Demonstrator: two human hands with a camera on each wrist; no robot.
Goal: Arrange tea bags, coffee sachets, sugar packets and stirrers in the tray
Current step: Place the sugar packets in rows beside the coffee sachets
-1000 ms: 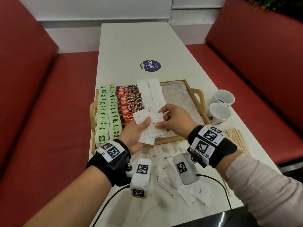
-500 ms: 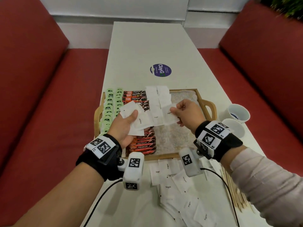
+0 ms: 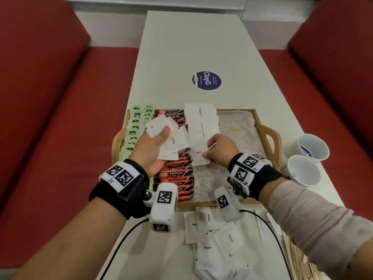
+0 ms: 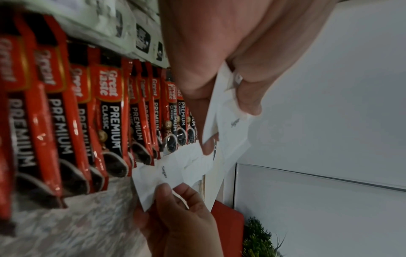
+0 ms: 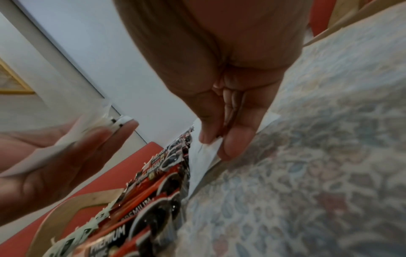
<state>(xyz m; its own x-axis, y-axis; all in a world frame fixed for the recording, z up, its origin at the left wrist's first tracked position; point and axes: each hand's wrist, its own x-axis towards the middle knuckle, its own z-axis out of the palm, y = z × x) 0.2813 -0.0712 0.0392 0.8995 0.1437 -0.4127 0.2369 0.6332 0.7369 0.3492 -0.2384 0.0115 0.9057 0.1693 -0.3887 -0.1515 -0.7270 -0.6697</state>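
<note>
Right now my left hand (image 3: 151, 146) grips a fanned bunch of white sugar packets (image 3: 171, 138), thumb pressed on top, held above the coffee sachets (image 3: 175, 174) in the wooden tray (image 3: 270, 138). My right hand (image 3: 220, 150) pinches a single sugar packet (image 3: 198, 156) by its edge, low over the tray's patterned liner, at the near end of the white rows of sugar already laid (image 3: 201, 120) beside the coffee. Green tea bags (image 3: 135, 126) fill the tray's left side in two columns. More sugar packets lie loose (image 3: 210, 239) on the table (image 3: 191, 41) near me, with wooden stirrers (image 3: 296, 253) under my right forearm and two white cups (image 3: 306, 158) just right of the tray.
</note>
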